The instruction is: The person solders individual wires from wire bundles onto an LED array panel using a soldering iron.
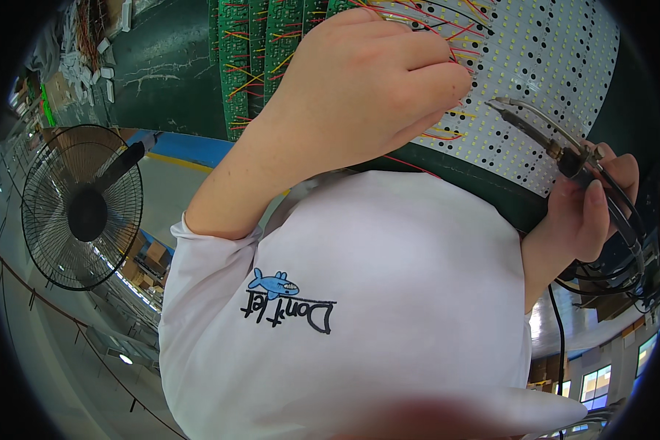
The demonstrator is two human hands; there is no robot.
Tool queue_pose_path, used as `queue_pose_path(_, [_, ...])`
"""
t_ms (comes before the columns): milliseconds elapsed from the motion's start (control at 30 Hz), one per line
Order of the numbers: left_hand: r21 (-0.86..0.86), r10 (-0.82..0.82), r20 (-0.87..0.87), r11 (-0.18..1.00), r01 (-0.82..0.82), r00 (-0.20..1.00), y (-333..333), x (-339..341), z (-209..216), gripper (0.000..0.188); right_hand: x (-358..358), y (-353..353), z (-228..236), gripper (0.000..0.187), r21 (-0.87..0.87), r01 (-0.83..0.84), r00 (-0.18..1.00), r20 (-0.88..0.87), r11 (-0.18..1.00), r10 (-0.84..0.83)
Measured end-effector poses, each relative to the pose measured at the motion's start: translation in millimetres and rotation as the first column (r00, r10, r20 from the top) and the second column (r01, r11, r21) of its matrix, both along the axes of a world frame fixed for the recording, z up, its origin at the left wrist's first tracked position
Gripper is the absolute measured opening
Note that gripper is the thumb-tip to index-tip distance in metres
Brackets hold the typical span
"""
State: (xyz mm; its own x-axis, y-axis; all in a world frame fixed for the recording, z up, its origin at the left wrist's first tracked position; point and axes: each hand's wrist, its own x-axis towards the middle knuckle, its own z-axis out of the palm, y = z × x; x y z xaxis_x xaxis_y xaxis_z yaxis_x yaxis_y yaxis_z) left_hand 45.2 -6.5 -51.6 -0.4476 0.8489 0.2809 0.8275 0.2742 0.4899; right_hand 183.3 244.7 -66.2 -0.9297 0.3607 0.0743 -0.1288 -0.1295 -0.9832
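Note:
My left hand [381, 84] is closed, back up, over the near left part of a white LED panel [565, 55]. Its fingertips are hidden, so what they pinch does not show; red and yellow wires [458, 33] stick out around it. In my right hand [598, 198], at the panel's near right corner, is a soldering iron [524, 125] with a thin metal tube alongside. The iron's tip points left over the panel, close to my left hand. Whether it touches the panel I cannot tell. Rows of small yellowish squares and black dots cover the panel.
Green circuit boards [235, 48] with red and yellow wires lie side by side left of the panel on a dark green table [169, 77]. White connectors and bundled wires [88, 37] sit at the far left. A black fan [86, 213] stands beside the table; black cables [609, 286] hang at right.

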Motion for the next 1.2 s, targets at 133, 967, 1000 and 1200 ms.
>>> queue_pose_path(133, [0.008, 0.010, 0.011, 1.000, -0.010, 1.000, 0, 2, 5, 0.019, 0, 2, -1, 0.021, 0.069, 0.016, 1.000, -0.011, 0.997, -0.015])
queue_pose_path(967, [-0.233, 0.630, 0.136, 0.771, -0.593, 0.765, -58, 25, 39, 0.013, 19, 33, -14, 0.004, -0.414, -0.001, 1.000, 0.004, 0.910, 0.003])
queue_pose_path(1000, [-0.236, 0.630, 0.168, 0.772, -0.590, 0.758, -59, 26, 41, 0.012, 18, 33, -12, 0.004, -0.415, -0.001, 1.000, 0.004, 0.910, 0.003])
queue_pose_path(1200, [-0.123, 0.547, -0.119, 0.820, -0.559, 0.829, -59, 23, 30, 0.008, 18, 36, -10, 0.016, -0.513, -0.029, 1.000, -0.014, 0.858, 0.025])
